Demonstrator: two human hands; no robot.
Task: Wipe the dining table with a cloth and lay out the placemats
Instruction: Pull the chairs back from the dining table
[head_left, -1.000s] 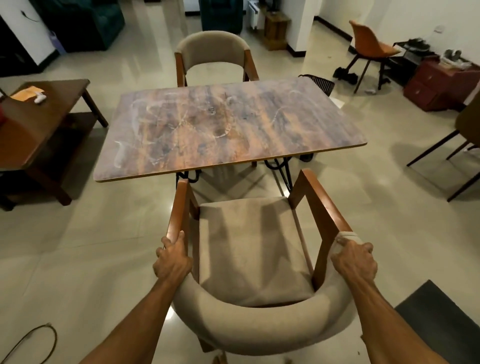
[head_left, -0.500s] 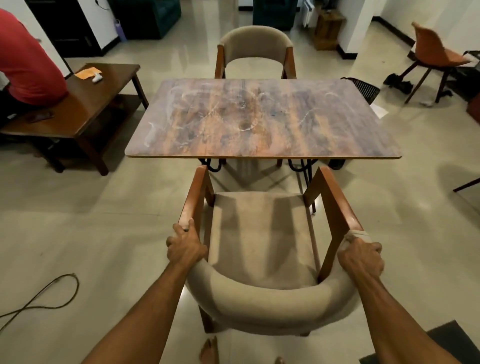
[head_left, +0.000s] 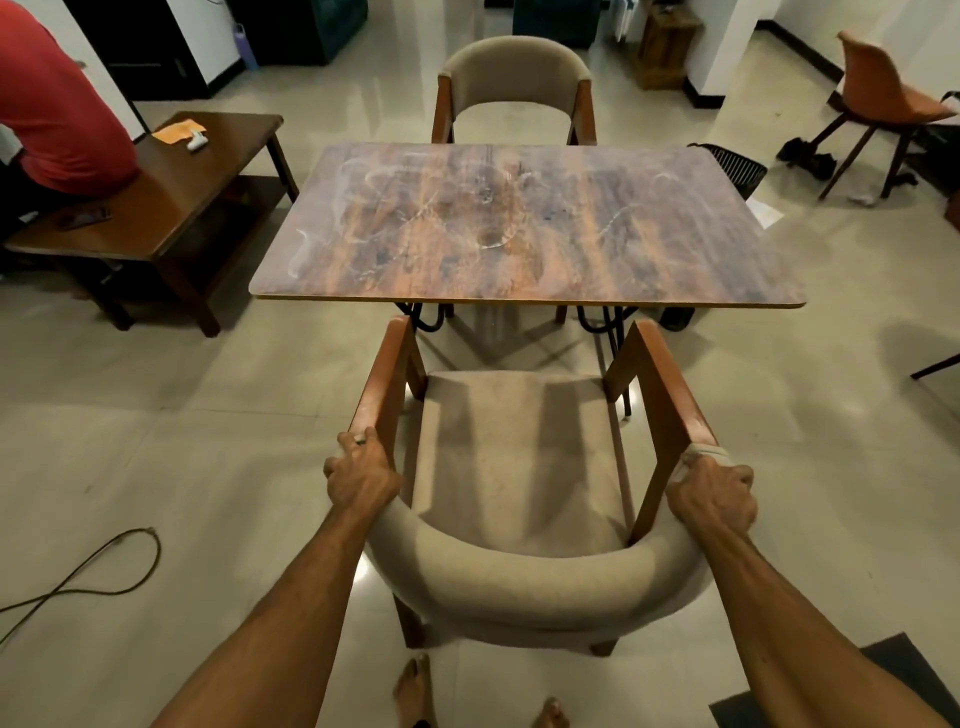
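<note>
dining table (head_left: 524, 228): mid-floor, top smeared, just beyond the near armchair (head_left: 519, 467)
left hand (head_left: 361, 475): arm stretched forward, fingers curled round the armchair's left armrest
right hand (head_left: 714, 496): arm stretched forward, gripping the right armrest
beige armchairs: two, near and far armchair (head_left: 514, 67)
orange chair (head_left: 878, 93): one

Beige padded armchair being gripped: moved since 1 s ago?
No clear move: the beige padded armchair keeps its armrest tips just short of the brown wood-grain table edge.
</note>
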